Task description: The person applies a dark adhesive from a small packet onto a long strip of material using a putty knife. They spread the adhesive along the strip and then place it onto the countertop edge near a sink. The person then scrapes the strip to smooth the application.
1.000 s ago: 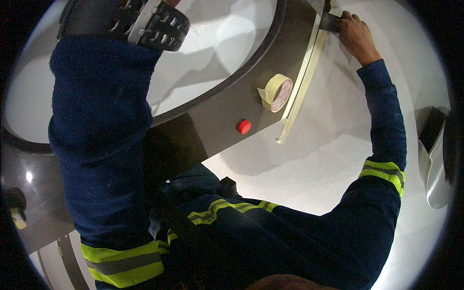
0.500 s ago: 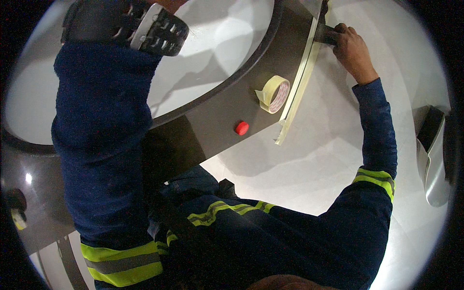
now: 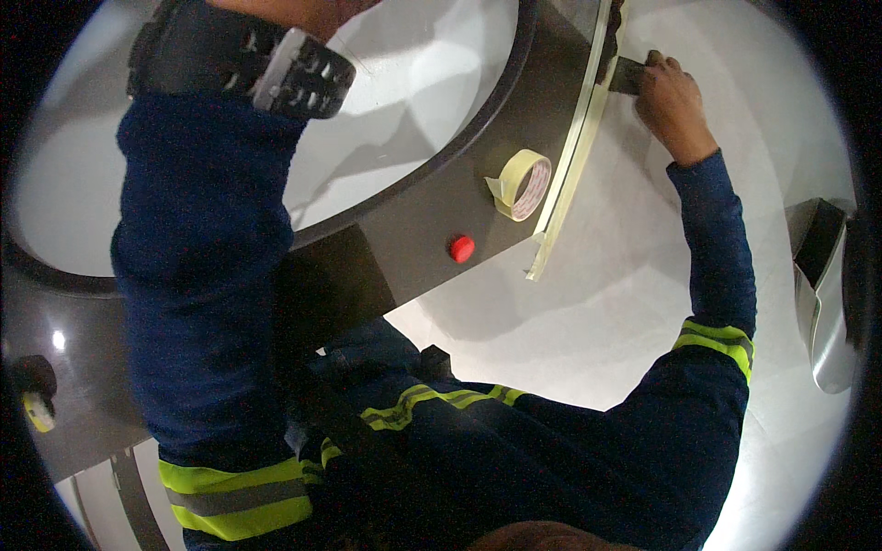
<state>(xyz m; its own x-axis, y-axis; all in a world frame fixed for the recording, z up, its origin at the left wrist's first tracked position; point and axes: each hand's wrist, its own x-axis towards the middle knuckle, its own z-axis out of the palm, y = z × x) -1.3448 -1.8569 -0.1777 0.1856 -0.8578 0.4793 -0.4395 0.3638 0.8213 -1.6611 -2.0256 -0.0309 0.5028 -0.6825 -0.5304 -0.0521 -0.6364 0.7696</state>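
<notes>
My right hand (image 3: 675,103) is closed on a dark, flat scraper (image 3: 628,76), whose edge meets the outer strip of pale masking tape (image 3: 570,174) along the side of a dark countertop (image 3: 413,248). A wavy dark bead of paste (image 3: 610,46) runs beside the tape above the scraper. At the top left, my left hand (image 3: 280,13) reaches out past the upper edge of the picture, so its fingers are hidden. A black watch (image 3: 308,73) sits on that wrist. Nearest the tape lines, a roll of masking tape (image 3: 525,185) stands on its edge with its end loose.
A red cap (image 3: 461,248) lies near the countertop's front edge. The countertop curves around a round opening with a dark rim (image 3: 423,170). At far left is a small black and yellow object (image 3: 37,411). A folded silvery sheet (image 3: 824,303) is at far right.
My right hand and the scraper have shifted slightly down along the taped edge, and more of the dark bead shows. The left forearm has moved slightly right and down.
</notes>
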